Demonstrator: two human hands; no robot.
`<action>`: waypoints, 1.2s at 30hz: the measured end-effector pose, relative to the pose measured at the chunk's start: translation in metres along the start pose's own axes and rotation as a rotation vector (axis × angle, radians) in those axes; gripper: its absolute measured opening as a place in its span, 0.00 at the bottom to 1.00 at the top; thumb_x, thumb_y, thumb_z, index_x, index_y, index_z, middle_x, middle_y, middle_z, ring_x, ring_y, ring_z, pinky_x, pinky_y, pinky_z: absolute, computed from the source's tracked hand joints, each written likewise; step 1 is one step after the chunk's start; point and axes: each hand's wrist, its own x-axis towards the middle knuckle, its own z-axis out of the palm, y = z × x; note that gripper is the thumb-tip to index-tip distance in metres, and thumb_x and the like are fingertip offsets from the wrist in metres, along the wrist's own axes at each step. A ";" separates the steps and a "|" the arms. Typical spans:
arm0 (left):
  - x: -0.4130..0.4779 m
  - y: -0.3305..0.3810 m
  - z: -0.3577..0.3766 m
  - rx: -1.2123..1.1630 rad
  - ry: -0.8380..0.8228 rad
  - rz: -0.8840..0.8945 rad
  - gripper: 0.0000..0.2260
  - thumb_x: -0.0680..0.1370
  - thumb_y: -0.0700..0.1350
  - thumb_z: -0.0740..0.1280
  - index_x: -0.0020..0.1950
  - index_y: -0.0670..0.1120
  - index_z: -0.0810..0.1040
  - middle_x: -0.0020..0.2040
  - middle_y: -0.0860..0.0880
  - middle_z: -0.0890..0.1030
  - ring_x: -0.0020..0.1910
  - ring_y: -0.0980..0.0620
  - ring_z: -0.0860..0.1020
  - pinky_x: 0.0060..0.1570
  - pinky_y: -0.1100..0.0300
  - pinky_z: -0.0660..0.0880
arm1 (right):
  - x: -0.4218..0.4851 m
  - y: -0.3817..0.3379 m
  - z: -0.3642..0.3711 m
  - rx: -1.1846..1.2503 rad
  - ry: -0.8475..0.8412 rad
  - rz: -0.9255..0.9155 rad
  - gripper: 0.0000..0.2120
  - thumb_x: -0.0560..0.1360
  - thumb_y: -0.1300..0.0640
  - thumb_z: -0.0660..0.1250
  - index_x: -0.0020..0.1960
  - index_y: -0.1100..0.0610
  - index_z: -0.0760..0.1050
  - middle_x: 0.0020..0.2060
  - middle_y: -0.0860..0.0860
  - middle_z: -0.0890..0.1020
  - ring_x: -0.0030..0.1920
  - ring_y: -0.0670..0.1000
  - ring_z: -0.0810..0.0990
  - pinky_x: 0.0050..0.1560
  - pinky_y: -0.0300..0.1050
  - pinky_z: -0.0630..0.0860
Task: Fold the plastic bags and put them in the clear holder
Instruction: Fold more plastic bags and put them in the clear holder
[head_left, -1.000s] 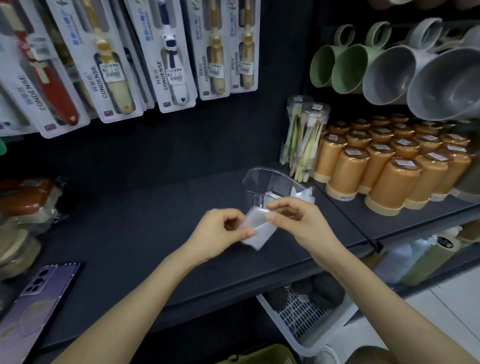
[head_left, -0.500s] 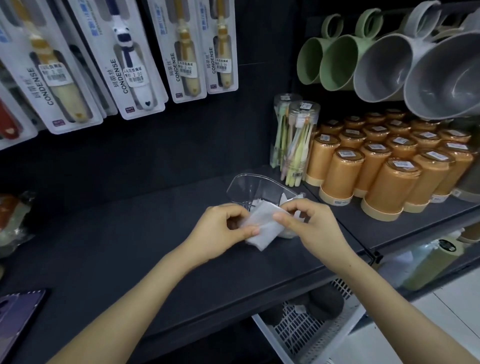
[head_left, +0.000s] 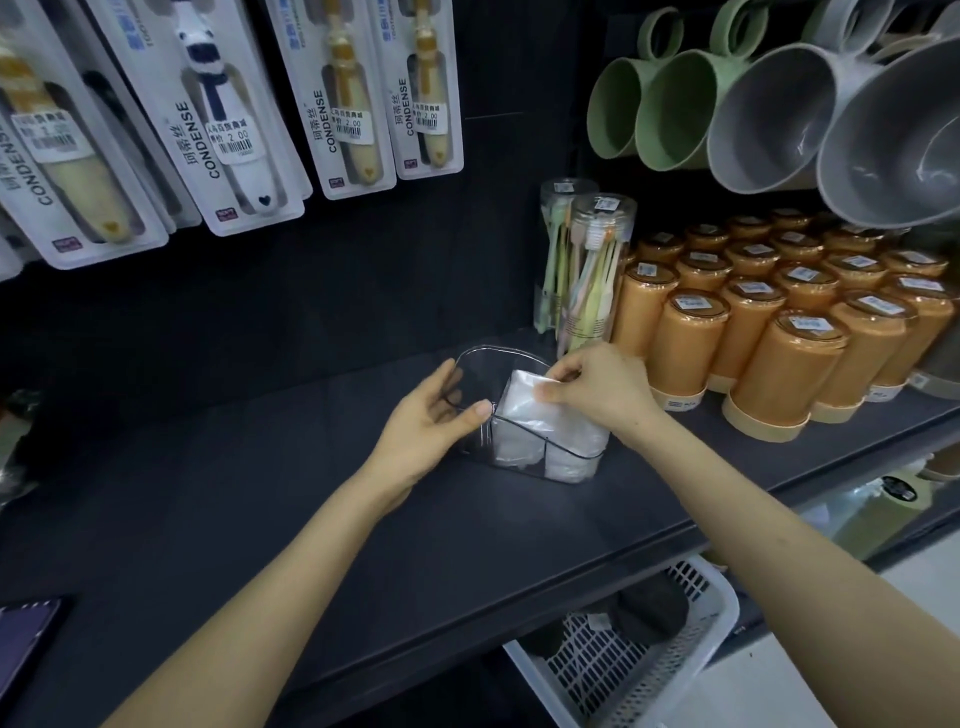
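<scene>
Risk first: folded bag (head_left: 522, 397) is only partway into clear holder (head_left: 485, 354), with its top sticking above the rim. If right hand (head_left: 597, 389) lets go now, the slick plastic likely springs open and rides back out. Pushing harder could crumple it or drag up the packed bags (head_left: 569, 462) already sitting white at the front of the holder. The holder looks light, so a sideways shove could slide or tip it toward the toothbrush tube (head_left: 592, 270) and orange cups (head_left: 769, 374) just beside it on the right. Only the left hand (head_left: 423, 421) guards against that, so a slipping grip there is the other failure cause.

Pose: right hand comes in from the right, wrist above the holder's right wall. Thumb and forefinger pinch the bag's upper edge, other fingers curled loosely behind, nothing else held. The left forearm crosses the front edge of the shelf (head_left: 260, 493) from the near left. Its fingers wrap the holder's left wall from outside, and the thumb (head_left: 480, 410) presses at the near rim corner. That is a steadying hold, not a flat open hand.

The holder stands about midway between the shelf's back panel and front edge, toward the right end. It seems to have a divider low at the front; which section the bag enters, cannot tell.
</scene>
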 end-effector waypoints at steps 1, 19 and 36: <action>-0.002 -0.001 0.000 -0.010 0.007 0.010 0.33 0.76 0.37 0.69 0.77 0.44 0.57 0.74 0.48 0.66 0.70 0.53 0.68 0.62 0.68 0.69 | -0.003 -0.002 0.002 -0.075 0.069 -0.008 0.05 0.71 0.49 0.72 0.43 0.49 0.85 0.44 0.45 0.84 0.50 0.50 0.79 0.51 0.46 0.73; -0.070 -0.025 0.009 -0.088 0.179 0.156 0.33 0.70 0.35 0.74 0.64 0.63 0.65 0.60 0.69 0.74 0.60 0.71 0.73 0.61 0.73 0.68 | -0.059 -0.017 0.031 -0.385 0.255 -0.149 0.14 0.59 0.49 0.79 0.43 0.50 0.85 0.58 0.58 0.80 0.54 0.62 0.78 0.59 0.61 0.67; -0.072 -0.025 0.006 -0.048 0.162 0.168 0.37 0.70 0.36 0.75 0.71 0.57 0.61 0.63 0.66 0.72 0.59 0.75 0.71 0.58 0.77 0.67 | -0.059 -0.036 0.005 -0.738 -0.041 -0.206 0.24 0.67 0.35 0.69 0.60 0.44 0.77 0.75 0.54 0.57 0.76 0.60 0.50 0.71 0.66 0.37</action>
